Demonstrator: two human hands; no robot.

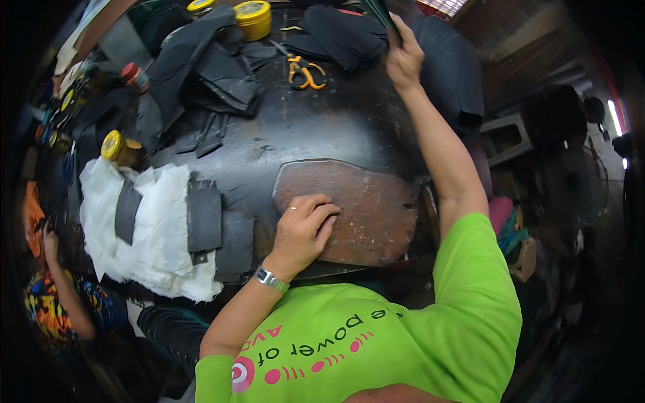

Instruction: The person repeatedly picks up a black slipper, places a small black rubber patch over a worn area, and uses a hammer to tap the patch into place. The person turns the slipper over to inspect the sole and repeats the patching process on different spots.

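Note:
My left hand (302, 232) rests on a brown wooden board (366, 218) with an angled outline, its fingers loosely bent and a little apart; nothing shows in them. At the far right of the table, my right hand (405, 57) is stretched out and closed round a dark green, flat, sheet-like piece (380, 13). The upper end of that piece runs out of the picture, so its kind cannot be made out. Left of the board, dark grey rectangular pieces (204, 218) lie partly on a stack of white, fluffy sheets (161, 232).
Orange-handled pliers (304, 72) lie toward the back of the black table (302, 127). Black material scraps (208, 80) are heaped at back left, near a yellow tub (253, 20) and a red-capped bottle (134, 75). Another person's hand (50, 245) is at far left by orange material (33, 218).

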